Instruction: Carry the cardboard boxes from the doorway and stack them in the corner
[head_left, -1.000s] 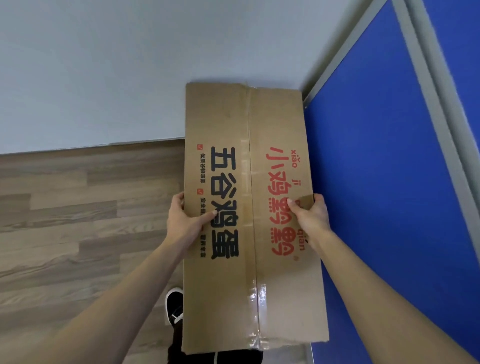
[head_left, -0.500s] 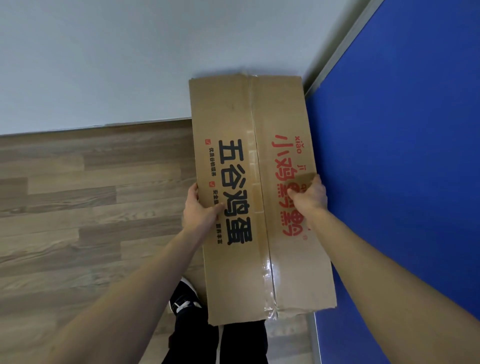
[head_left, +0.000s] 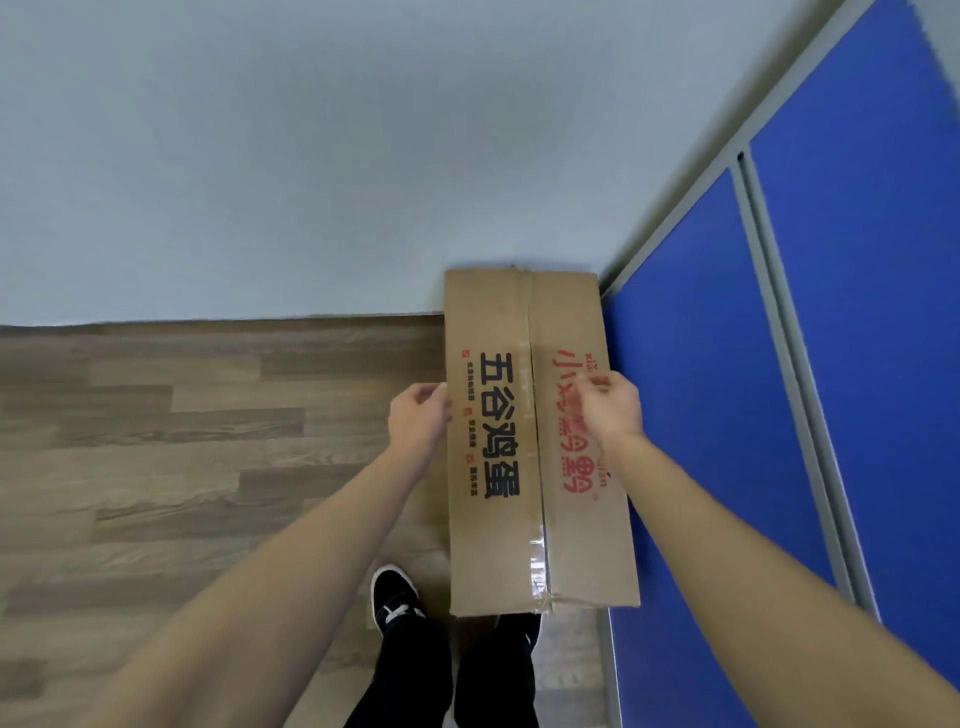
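While both arms reach forward, the long brown taped cardboard box (head_left: 540, 441) sits in the corner, far end against the pale grey wall (head_left: 311, 156), right side beside the blue partition panel (head_left: 701, 415). Left hand (head_left: 418, 421) at its left edge, right hand (head_left: 608, 405) over the top; both curled loosely, apparently let go, contact unclear.

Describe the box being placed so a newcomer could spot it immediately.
Find the corner where the grey wall meets the blue partition, above the wood-plank floor. The long cardboard box lies there lengthwise along the partition. It has a taped centre seam, with black characters to its left and red to its right.
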